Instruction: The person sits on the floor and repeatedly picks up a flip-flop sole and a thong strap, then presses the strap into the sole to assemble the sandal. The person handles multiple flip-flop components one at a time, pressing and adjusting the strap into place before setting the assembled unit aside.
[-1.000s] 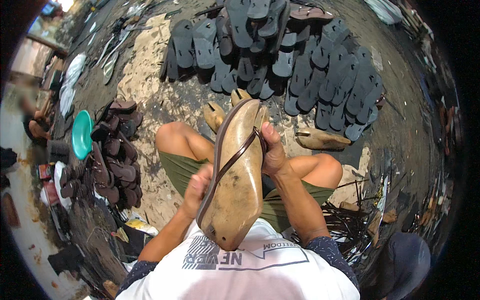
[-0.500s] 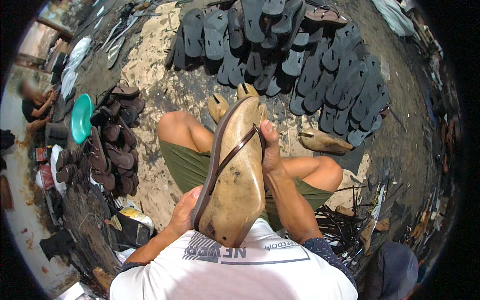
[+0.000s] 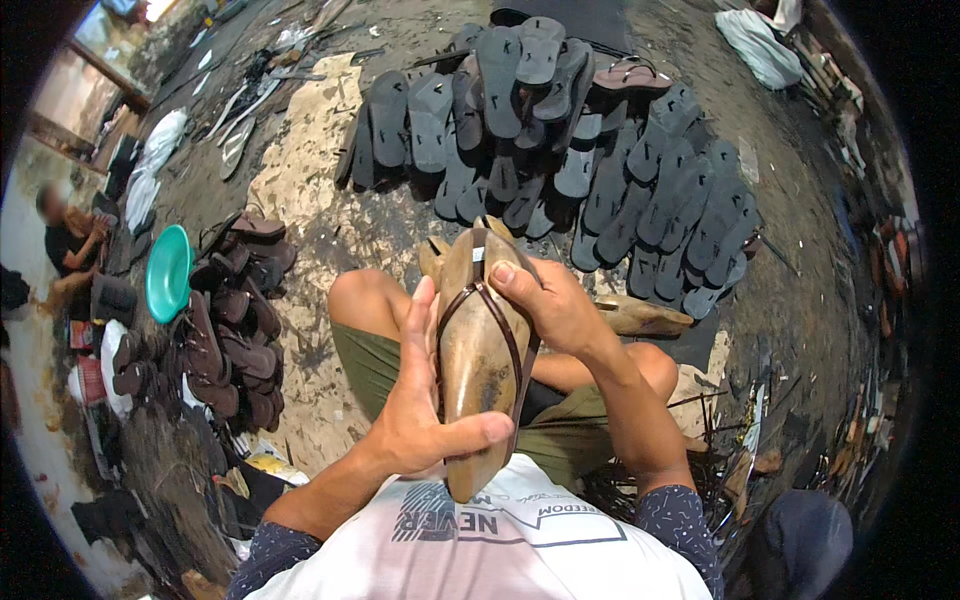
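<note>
A wooden shoe last (image 3: 470, 385) points toe-away in front of my body, upper side facing me. A brown thong strap (image 3: 503, 325) forms a V over it, and the flip-flop's sole is mostly hidden beneath. My left hand (image 3: 415, 415) grips the last along its left side and heel, thumb lying across the top. With its thumb at the front of the strap near the toe slot, my right hand (image 3: 560, 305) clasps the right side. Two more lasts show partly just beyond the toe, and another wooden last (image 3: 640, 316) lies by my right knee.
Dark flip-flop soles (image 3: 600, 190) are piled ahead. To the left are brown sandals (image 3: 235, 340) and a green basin (image 3: 169, 273). Another person (image 3: 75, 240) sits at the far left. Thin dark strips (image 3: 640, 480) lie at lower right, beside dark blue cloth (image 3: 805, 545).
The last has turned so its upper side faces me more squarely. My left hand has moved up its side with the thumb over it; my right thumb now presses near the toe.
</note>
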{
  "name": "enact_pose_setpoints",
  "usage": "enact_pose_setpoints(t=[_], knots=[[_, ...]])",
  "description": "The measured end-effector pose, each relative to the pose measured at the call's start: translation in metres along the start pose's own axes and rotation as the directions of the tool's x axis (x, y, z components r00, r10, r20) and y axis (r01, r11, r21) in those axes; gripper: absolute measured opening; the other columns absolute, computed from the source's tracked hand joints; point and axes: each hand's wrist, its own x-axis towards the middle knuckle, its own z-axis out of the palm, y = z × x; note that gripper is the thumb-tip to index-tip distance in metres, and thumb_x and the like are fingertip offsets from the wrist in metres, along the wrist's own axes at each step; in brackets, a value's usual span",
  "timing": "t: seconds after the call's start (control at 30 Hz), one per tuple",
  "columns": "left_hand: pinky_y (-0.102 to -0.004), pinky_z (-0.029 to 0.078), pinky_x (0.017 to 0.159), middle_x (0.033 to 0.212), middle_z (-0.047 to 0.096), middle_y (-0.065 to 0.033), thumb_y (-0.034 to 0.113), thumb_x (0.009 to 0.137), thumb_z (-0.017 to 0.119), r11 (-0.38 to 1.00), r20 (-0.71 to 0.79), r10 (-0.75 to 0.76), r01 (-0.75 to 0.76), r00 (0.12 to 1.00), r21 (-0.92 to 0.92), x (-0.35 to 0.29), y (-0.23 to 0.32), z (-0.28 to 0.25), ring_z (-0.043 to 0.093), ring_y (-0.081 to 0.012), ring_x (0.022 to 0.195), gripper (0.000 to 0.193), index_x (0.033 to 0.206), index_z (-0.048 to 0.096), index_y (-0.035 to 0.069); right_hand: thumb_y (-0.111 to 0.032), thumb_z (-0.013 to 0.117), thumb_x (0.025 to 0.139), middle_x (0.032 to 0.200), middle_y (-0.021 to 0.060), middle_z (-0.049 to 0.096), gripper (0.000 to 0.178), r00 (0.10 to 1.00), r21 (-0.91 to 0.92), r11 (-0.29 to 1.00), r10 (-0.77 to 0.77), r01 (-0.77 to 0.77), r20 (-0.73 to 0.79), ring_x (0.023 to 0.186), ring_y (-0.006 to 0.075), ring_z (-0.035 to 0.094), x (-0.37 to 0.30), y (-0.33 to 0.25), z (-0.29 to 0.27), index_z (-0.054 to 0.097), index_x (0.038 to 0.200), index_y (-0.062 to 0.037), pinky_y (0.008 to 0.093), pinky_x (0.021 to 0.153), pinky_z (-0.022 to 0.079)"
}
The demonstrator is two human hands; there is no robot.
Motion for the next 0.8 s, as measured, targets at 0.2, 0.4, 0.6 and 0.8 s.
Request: enact_pose_setpoints(t=[0.2, 0.4, 0.6, 0.8], knots=[[-0.0455, 0.036, 0.118, 0.159, 0.030, -0.0204, 0.038, 0.076, 0.076, 0.854, -0.213, 0.112, -0.204, 0.971, -0.478, 0.032, 0.002, -0.005, 0.041, -0.0349, 0.143, 0.120, 0.165, 0.000, 0.011, -0.063, 0.039, 0.104, 0.153, 0.0172, 0.047, 0.083, 0.976, 0.829, 0.527, 0.002, -0.185, 0.216, 0.136, 0.0270, 0.053, -0.050, 0.025, 0.041, 0.031, 0.157, 0.0007, 0.0401, 0.112, 0.046], [-0.0460, 0.037, 0.119, 0.157, 0.038, -0.0220, 0.036, 0.083, 0.065, 0.759, 0.064, 0.137, -0.063, 0.989, -0.648, 0.065, -0.030, -0.031, 0.043, -0.0346, 0.143, 0.101, 0.162, 0.012, 0.001, -0.040, 0.058, 0.099, 0.155, 0.0203, 0.041, 0.077, 0.926, 0.924, -0.170, -0.227, -0.342, 0.301, 0.138, 0.0353, 0.050, -0.079, -0.004, 0.079, 0.024, 0.160, -0.0087, 0.0643, 0.104, 0.049], [-0.0404, 0.039, 0.116, 0.155, 0.039, -0.0184, 0.022, 0.099, 0.057, 0.886, 0.006, -0.167, 0.153, 0.986, -0.438, 0.044, -0.031, -0.027, 0.045, -0.0275, 0.140, 0.077, 0.160, 0.016, -0.003, -0.019, 0.064, 0.096, 0.153, 0.0199, 0.041, 0.083, 0.993, 0.611, 0.790, 0.014, 0.059, -0.114, 0.141, 0.0287, 0.044, -0.076, 0.036, 0.050, 0.014, 0.161, -0.0002, 0.0452, 0.117, 0.038], [-0.0354, 0.043, 0.111, 0.142, 0.052, -0.0139, 0.014, 0.100, 0.060, 0.936, -0.005, -0.138, 0.129, 0.990, -0.327, 0.038, -0.054, -0.022, 0.055, -0.0213, 0.127, 0.068, 0.155, 0.023, -0.003, -0.011, 0.064, 0.097, 0.150, 0.0199, 0.043, 0.085, 0.977, 0.465, 0.879, -0.003, 0.104, -0.213, 0.136, 0.0262, 0.048, -0.070, 0.032, 0.066, 0.009, 0.161, -0.0005, 0.0408, 0.113, 0.041]])
